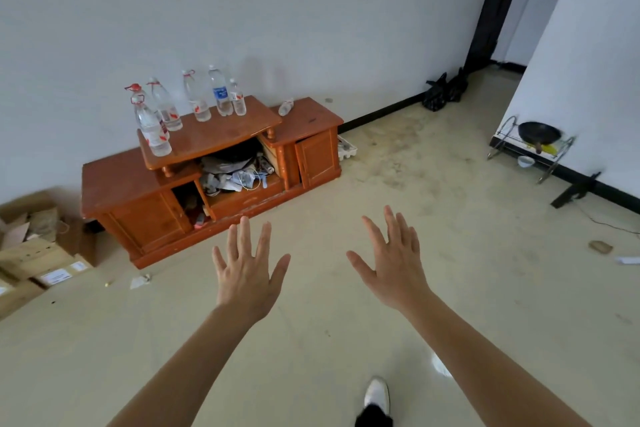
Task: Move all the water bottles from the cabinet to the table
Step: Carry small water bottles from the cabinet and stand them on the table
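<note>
A low orange-brown wooden cabinet (121, 184) stands against the white wall. Several clear water bottles stand on its raised top shelf (235, 130): two with red handles (152, 128) at the left, one with a blue label (220, 92) and a small one (237, 97) at the right. Another small bottle (286, 107) lies on its side on the cabinet's right section. My left hand (246, 270) and my right hand (391, 260) are stretched out over the floor in front of the cabinet, fingers spread, holding nothing. No table is in view.
The cabinet's open middle compartment (235, 170) is stuffed with papers and cables. Cardboard boxes (31, 250) sit on the floor at the left. Black bags (443, 92) lie by a doorway; a wire rack with a black pan (536, 135) stands at the right wall. My white shoe (377, 395) is below.
</note>
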A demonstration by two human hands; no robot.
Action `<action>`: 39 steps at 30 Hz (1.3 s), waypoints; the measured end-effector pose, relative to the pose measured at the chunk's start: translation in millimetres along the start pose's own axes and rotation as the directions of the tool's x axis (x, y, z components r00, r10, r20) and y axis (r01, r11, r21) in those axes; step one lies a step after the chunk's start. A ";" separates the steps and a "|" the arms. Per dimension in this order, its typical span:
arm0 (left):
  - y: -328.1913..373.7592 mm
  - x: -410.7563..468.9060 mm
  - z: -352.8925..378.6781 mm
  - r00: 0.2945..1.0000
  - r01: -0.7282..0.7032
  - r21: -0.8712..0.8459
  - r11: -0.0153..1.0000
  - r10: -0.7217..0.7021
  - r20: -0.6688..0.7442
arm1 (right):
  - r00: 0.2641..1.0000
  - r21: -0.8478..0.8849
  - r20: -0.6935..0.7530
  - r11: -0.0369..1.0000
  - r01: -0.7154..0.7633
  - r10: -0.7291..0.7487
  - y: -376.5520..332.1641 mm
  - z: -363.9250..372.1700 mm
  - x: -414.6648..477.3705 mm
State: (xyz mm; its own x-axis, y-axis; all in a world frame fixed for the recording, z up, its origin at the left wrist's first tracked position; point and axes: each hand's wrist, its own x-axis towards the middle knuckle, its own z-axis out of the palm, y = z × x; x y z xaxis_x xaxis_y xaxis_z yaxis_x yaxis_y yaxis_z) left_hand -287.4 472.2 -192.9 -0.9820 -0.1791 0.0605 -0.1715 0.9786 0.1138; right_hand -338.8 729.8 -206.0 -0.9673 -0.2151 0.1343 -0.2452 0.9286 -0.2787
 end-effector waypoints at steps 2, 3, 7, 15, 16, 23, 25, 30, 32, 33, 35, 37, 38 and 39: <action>2.2 25.0 3.9 1.000 -0.019 0.029 0.999 0.018 0.018 | 1.000 -0.003 -0.025 1.000 0.018 -0.019 6.1 4.9 27.6; 6.4 60.2 12.2 0.999 -0.018 0.037 0.999 0.017 0.028 | 1.000 0.031 -0.014 0.999 0.007 -0.006 16.1 15.6 63.9; 21.4 183.1 6.8 0.998 0.034 0.096 0.995 -0.039 0.042 | 0.999 0.094 0.033 0.996 0.006 -0.009 38.0 29.8 191.5; 14.3 359.7 -24.9 0.977 0.162 -0.019 0.987 -0.163 -0.138 | 0.987 0.161 -0.063 0.975 0.155 -0.147 31.7 14.4 405.2; 10.4 375.5 -21.5 0.974 0.166 -0.040 0.985 -0.170 -0.148 | 0.985 0.171 -0.063 0.970 0.171 -0.163 28.4 19.1 425.4; -47.9 521.3 20.4 0.963 0.226 -0.103 0.969 -0.238 -0.123 | 0.976 0.155 0.020 0.965 0.210 -0.216 2.4 88.8 591.8; -65.2 569.8 26.9 0.955 0.227 -0.125 0.966 -0.246 -0.165 | 0.972 0.138 0.013 0.963 0.233 -0.237 -11.6 101.7 642.1; -110.5 720.3 25.5 0.954 0.262 -0.141 0.955 -0.278 -0.114 | 0.965 0.091 0.044 0.963 0.254 -0.259 -56.8 120.3 786.4; -122.1 772.9 19.4 0.958 0.239 -0.157 0.958 -0.259 -0.125 | 0.963 0.086 0.035 0.961 0.264 -0.268 -68.9 122.4 838.3; -129.4 803.3 17.0 0.960 0.234 -0.144 0.961 -0.252 -0.124 | 0.964 0.077 0.038 0.963 0.260 -0.263 -74.5 125.2 867.5; -141.7 850.1 17.8 0.962 0.237 -0.146 0.961 -0.253 -0.106 | 0.969 0.081 0.050 0.968 0.238 -0.242 -77.8 132.7 909.3; -150.2 894.9 27.5 0.962 0.249 -0.159 0.955 -0.263 -0.075 | 0.977 0.109 0.068 0.975 0.192 -0.200 -78.4 146.5 952.2; -151.9 901.5 31.7 0.960 0.255 -0.179 0.950 -0.271 -0.069 | 0.979 0.121 0.073 0.976 0.182 -0.191 -78.0 151.3 959.2; -154.0 916.7 35.9 0.963 0.246 -0.181 0.952 -0.262 -0.067 | 0.977 0.109 0.079 0.976 0.188 -0.197 -78.8 158.4 973.6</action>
State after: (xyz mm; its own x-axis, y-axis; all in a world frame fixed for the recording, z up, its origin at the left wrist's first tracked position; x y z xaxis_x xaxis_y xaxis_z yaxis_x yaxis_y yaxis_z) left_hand -1164.1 161.0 -190.6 -0.8952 -0.4355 0.0947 -0.3908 0.8692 0.3030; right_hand -1271.5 399.3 -203.9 -0.9019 -0.4175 0.1108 -0.4286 0.8329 -0.3501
